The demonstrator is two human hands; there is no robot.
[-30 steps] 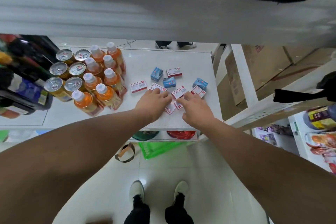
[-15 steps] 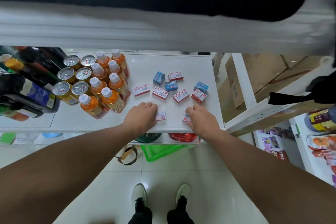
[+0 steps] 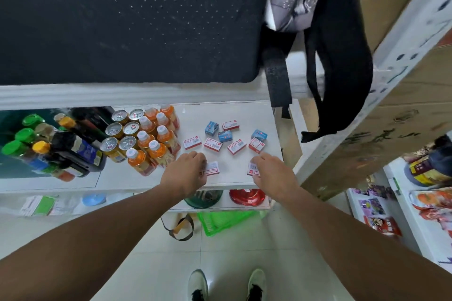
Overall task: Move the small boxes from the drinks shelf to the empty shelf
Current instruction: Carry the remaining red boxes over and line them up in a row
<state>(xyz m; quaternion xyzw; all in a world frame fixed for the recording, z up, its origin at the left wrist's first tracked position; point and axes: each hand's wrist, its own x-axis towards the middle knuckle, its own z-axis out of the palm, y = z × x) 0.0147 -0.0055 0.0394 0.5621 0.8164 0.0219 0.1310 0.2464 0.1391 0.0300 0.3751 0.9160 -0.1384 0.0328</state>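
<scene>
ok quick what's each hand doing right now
left hand: closed on a small red-and-white cardboard box
right hand: closed on another small red-and-white box

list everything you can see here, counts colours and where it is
small boxes loose on shelf: eight, five white-and-red and three blue, right half of the drinks shelf
small boxes at the hands: two, white-and-red, near the front edge, one per hand
orange bottles: eight, white caps, left of the boxes
cans: six, gold with silver tops, left of the bottles
dark bottles: several, green and yellow caps, far left
green basket: one, on the floor below
black bag: one, hanging upper right
left hand: on a box
right hand: on a box
</scene>
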